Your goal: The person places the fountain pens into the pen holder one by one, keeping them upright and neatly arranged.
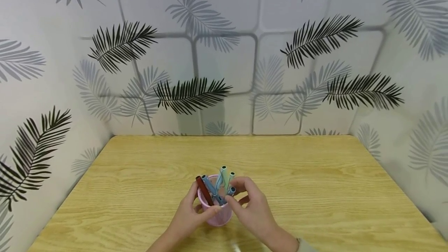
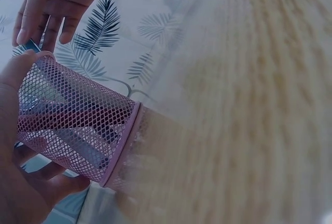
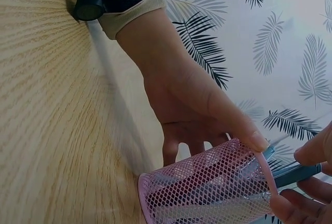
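A pink mesh pen cup [image 1: 221, 218] stands upright on the wooden table, holding several capped pens. My left hand [image 1: 189, 214] grips the cup from its left side, thumb over the near rim; the left wrist view shows its fingers round the mesh [image 2: 78, 115]. At the cup's right rim my right hand [image 1: 252, 209] has thumb and forefinger about a blue pen [image 3: 298, 175], seemingly pinching it, its lower part still inside the mesh. Beside it lean a dark red pen [image 1: 204, 190], another blue pen [image 1: 211, 186] and a pale green pen [image 1: 225, 176].
The wood-grain table [image 1: 315, 174] reaches back to a wall [image 1: 224, 116] with leaf patterns, and walls flank it on both sides. A dark wrist device [image 3: 106, 0] sits over the sleeve of the left arm.
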Demonstrator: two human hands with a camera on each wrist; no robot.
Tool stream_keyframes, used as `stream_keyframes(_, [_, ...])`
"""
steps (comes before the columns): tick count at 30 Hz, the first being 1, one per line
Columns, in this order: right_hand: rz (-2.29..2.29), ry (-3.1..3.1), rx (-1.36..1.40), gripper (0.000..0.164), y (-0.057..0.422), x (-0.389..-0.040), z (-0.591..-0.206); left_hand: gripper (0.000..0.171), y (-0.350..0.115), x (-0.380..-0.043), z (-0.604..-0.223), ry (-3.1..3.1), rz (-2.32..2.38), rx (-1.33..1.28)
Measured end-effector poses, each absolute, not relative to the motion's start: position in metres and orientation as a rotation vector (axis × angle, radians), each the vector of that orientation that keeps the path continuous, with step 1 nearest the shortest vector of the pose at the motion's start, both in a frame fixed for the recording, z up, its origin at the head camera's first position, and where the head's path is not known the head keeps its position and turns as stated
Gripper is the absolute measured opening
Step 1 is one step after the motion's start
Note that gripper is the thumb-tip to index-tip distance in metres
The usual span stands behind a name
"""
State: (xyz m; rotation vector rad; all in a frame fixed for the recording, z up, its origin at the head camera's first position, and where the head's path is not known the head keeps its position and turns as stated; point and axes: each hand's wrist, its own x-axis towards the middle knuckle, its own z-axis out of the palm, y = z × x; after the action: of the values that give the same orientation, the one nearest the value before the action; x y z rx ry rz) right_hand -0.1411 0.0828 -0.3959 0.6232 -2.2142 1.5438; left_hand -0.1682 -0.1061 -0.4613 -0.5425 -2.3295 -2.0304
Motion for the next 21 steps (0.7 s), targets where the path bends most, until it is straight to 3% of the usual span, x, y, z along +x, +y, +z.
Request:
stream_keyframes(13, [1.410, -2.181, 0.773, 0.021, 0.107, -0.153, -0.421, 0.072, -0.111, -0.167, -0.460, -2.456, -1.892, -0.492])
stream_keyframes(21, [1.101, -2.343, 0.705, 0.027, 0.129, -0.151, -0.424, 0.086, -0.122, -0.165, -0.455, -2.576, -1.755, -0.408])
